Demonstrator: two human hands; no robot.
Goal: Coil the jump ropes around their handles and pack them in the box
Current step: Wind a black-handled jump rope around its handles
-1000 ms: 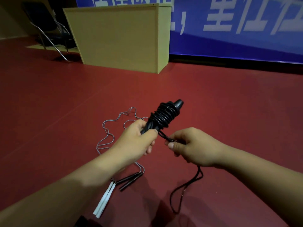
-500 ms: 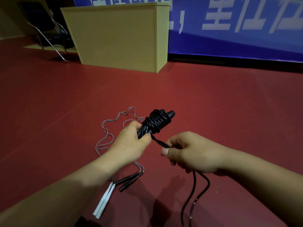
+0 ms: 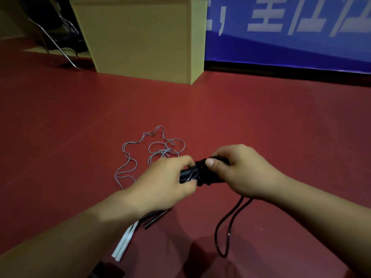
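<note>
Near the middle of the scene, held above the red floor, the black jump rope is bunched in dark turns around its paired handles. It looks light; the cord seems pliable but springy, so turns will likely loosen if let go. The left hand is closed around the bare handle ends, the sound place to grip. The right hand is wrapped over the coil, thumb pressing the turns. A loose black loop hangs below it, not yet wound. On the floor to the left lies a thin grey jump rope, uncoiled, its white-and-black handles nearer. Far behind stands a tan box.
</note>
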